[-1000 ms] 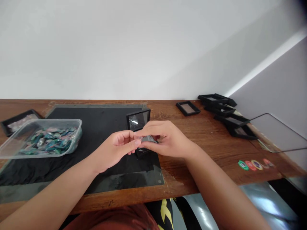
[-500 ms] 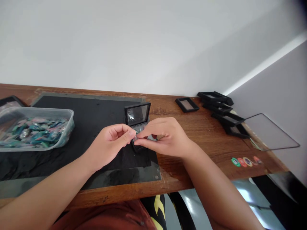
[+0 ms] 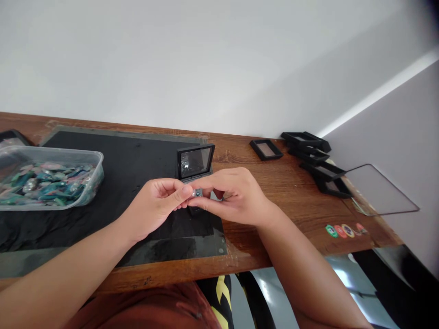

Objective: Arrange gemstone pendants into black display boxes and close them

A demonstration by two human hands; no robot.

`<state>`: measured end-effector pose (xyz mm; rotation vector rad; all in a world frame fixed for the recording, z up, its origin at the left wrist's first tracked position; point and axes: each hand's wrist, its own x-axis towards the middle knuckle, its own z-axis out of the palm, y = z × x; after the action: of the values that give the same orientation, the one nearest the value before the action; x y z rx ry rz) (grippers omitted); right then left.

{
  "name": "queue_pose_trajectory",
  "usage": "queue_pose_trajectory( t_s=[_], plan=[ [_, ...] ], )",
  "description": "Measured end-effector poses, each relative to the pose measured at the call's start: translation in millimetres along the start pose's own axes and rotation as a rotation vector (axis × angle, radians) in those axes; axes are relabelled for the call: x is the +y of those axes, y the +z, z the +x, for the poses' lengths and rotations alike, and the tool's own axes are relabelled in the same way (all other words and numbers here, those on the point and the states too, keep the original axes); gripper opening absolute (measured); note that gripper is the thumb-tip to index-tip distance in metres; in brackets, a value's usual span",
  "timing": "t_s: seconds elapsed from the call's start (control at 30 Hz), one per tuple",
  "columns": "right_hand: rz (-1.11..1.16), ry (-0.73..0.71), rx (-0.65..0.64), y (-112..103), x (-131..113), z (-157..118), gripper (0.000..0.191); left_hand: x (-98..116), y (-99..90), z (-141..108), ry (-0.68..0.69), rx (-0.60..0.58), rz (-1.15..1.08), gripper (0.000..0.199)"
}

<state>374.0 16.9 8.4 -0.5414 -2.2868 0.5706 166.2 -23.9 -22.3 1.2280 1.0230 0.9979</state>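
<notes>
A small shiny, silvery-blue piece shows between the fingertips of both hands, too small to name. My left hand pinches it from the left with thumb and fingers. From the right, the thumb and index finger of my right hand close on the same piece. Just behind and below the fingers stands a small black hinged case, its windowed lid raised and shiny marks on the clear pane. Most of the case's lower half is hidden by my hands.
At left, a clear plastic tub holds many small blue, green and pink wrapped pieces on a black mat. Black frames lie piled at right, with a single frame nearby. Round stickers mark the wooden table.
My fingertips have come up slightly from over the case's lower half, and the shiny piece now shows between them. The whole view has shifted a little.
</notes>
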Motion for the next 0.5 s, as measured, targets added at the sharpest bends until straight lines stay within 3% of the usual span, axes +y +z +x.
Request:
queue_pose_trajectory(
  t_s=[0.17,0.27,0.37,0.5],
  plan=[
    [0.205,0.321,-0.021,-27.8,11.9,-6.2,0.031,0.0,-5.2,0.4,0.087,0.086,0.076,0.052],
    [0.257,0.502,-0.253,-42.3,25.1,-8.1,0.034,1.2,-5.9,-0.5,0.129,0.119,0.084,0.05],
    [0.186,0.602,-0.453,-41.5,36.1,-5.8,0.032,1.3,-6.3,-2.4,0.145,0.115,0.08,0.051],
    [0.094,0.666,-0.556,-28.3,41.4,-0.1,0.028,-1.4,-8.3,-2.7,0.167,0.125,0.089,0.056]
  ],
)
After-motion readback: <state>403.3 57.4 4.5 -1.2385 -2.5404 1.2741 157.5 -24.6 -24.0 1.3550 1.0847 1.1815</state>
